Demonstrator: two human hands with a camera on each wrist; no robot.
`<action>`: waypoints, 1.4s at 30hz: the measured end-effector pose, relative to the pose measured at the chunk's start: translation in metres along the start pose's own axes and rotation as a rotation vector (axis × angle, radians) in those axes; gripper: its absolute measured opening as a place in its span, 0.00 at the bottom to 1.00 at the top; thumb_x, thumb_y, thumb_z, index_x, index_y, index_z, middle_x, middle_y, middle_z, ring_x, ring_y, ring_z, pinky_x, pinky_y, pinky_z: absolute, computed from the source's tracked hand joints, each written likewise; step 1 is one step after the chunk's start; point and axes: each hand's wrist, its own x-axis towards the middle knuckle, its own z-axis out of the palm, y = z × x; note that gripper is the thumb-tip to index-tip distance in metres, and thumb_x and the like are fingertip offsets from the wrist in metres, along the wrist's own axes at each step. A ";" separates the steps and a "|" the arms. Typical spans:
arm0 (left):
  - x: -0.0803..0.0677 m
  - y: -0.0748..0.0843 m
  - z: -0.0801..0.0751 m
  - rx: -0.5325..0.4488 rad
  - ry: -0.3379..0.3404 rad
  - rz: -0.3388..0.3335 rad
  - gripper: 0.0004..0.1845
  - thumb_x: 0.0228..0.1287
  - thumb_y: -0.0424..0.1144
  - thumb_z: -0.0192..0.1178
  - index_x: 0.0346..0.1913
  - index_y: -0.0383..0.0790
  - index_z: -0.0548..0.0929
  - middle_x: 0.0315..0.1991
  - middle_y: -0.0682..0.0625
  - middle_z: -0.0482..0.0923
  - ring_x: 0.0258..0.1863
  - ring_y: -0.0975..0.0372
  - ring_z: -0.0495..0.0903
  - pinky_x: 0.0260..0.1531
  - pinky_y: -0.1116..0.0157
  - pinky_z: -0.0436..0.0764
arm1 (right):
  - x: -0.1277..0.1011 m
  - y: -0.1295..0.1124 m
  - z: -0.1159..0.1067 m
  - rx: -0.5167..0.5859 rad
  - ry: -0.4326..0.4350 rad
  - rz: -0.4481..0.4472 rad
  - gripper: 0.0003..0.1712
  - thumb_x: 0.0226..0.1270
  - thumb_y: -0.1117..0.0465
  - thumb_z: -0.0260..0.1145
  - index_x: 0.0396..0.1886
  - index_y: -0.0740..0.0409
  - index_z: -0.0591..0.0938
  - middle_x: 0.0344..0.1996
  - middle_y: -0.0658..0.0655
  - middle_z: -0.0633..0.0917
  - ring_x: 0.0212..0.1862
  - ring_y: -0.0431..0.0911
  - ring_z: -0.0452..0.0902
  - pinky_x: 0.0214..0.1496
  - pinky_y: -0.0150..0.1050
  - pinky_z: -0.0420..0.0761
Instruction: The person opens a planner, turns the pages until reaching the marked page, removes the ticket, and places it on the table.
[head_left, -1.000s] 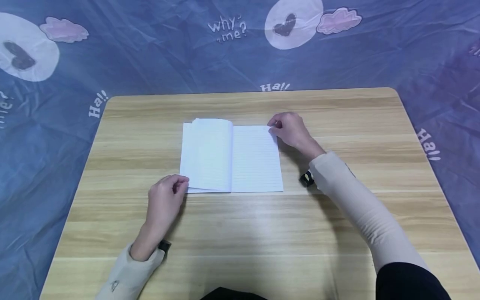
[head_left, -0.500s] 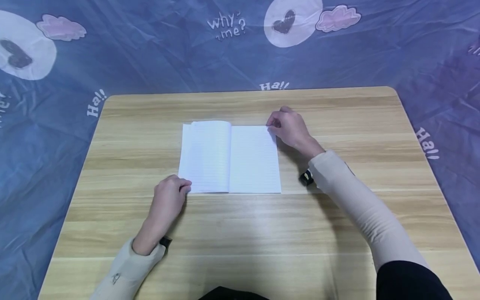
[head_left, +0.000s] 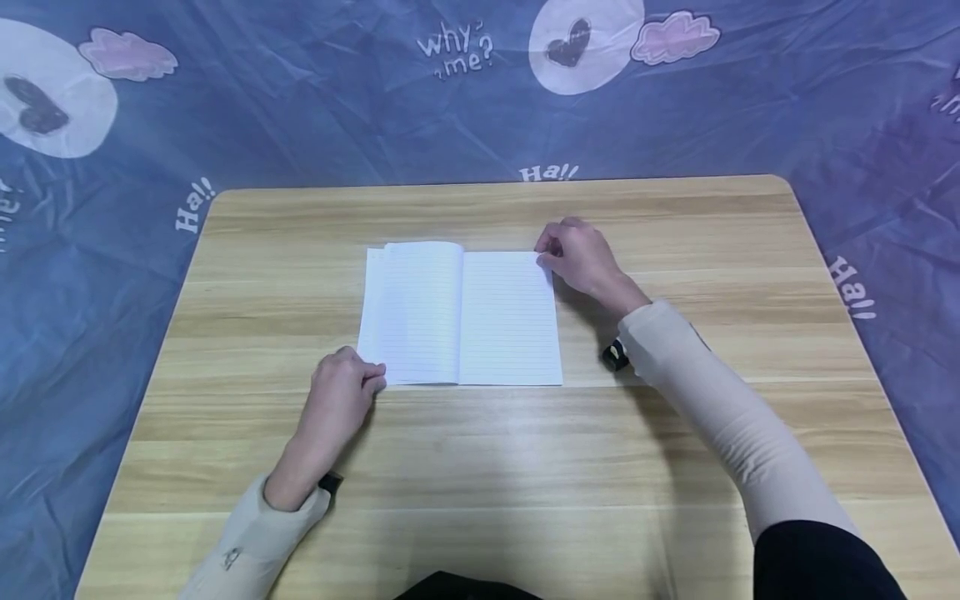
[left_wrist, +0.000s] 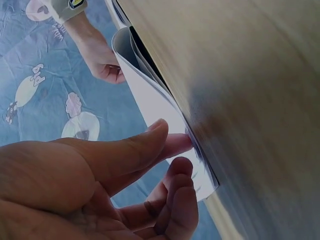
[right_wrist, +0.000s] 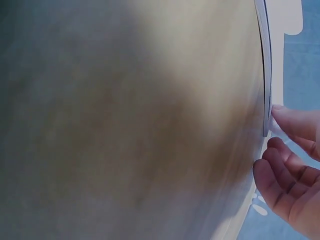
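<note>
An open notebook with white lined pages [head_left: 512,321] lies on the wooden table. Its left-hand pages [head_left: 420,317] bulge slightly near the spine. At the notebook's lower left corner is my left hand [head_left: 341,392]. In the left wrist view, the extended index fingertip [left_wrist: 186,142] presses on the page, the thumb stays apart from it, and the other fingers curl loosely. My right hand [head_left: 583,258] holds the upper right corner between thumb and index finger. The right wrist view shows that thumb [right_wrist: 280,111] against the page edge, its other fingers bent near the table.
The wooden table [head_left: 480,467] has rounded far corners. Behind and beside it hangs a blue printed cloth [head_left: 337,100]. Dark wrist devices sit at both cuffs, the right one [head_left: 615,356] low over the table.
The left-hand pages have settled flatter, and their lower edge has come down. My left hand has shifted slightly right onto the corner. The right hand stays at its corner.
</note>
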 end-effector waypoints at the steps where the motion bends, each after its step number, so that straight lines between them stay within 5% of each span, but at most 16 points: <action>1: 0.000 0.000 0.000 0.003 -0.007 -0.006 0.09 0.57 0.27 0.72 0.41 0.31 0.90 0.31 0.42 0.79 0.32 0.49 0.75 0.40 0.51 0.72 | 0.000 0.000 0.000 0.003 -0.001 0.005 0.03 0.64 0.65 0.71 0.35 0.58 0.84 0.34 0.56 0.80 0.40 0.51 0.73 0.46 0.47 0.74; 11: 0.000 -0.001 0.000 0.020 -0.036 -0.012 0.10 0.57 0.29 0.72 0.42 0.32 0.89 0.33 0.41 0.80 0.33 0.48 0.75 0.40 0.51 0.72 | 0.000 0.000 0.000 0.011 -0.011 0.010 0.03 0.66 0.65 0.70 0.35 0.62 0.85 0.36 0.59 0.82 0.41 0.53 0.74 0.49 0.48 0.75; 26: 0.001 0.000 0.000 0.034 -0.059 -0.030 0.10 0.59 0.29 0.71 0.43 0.31 0.89 0.34 0.41 0.80 0.35 0.48 0.74 0.40 0.52 0.72 | -0.004 0.002 -0.004 0.003 0.156 -0.183 0.02 0.63 0.63 0.72 0.34 0.57 0.87 0.30 0.54 0.81 0.34 0.48 0.75 0.42 0.44 0.75; 32: 0.000 0.001 -0.001 0.028 -0.056 -0.024 0.10 0.58 0.30 0.72 0.43 0.31 0.89 0.34 0.41 0.80 0.35 0.47 0.75 0.40 0.52 0.72 | -0.005 -0.009 -0.012 0.321 0.033 -0.035 0.04 0.66 0.62 0.71 0.37 0.57 0.85 0.29 0.54 0.83 0.30 0.50 0.77 0.30 0.37 0.77; 36: 0.000 0.001 -0.001 0.031 -0.059 -0.027 0.10 0.59 0.30 0.71 0.44 0.31 0.89 0.34 0.41 0.80 0.34 0.48 0.75 0.39 0.52 0.72 | -0.002 -0.021 -0.020 0.569 -0.071 0.085 0.08 0.67 0.58 0.71 0.40 0.57 0.84 0.31 0.59 0.83 0.31 0.56 0.78 0.31 0.44 0.81; 42: 0.001 0.002 -0.003 0.026 -0.065 -0.019 0.10 0.60 0.30 0.71 0.43 0.31 0.89 0.35 0.40 0.81 0.35 0.47 0.76 0.40 0.51 0.73 | 0.012 -0.041 -0.023 0.946 -0.135 0.148 0.08 0.67 0.66 0.70 0.41 0.66 0.83 0.34 0.60 0.85 0.27 0.46 0.77 0.33 0.39 0.82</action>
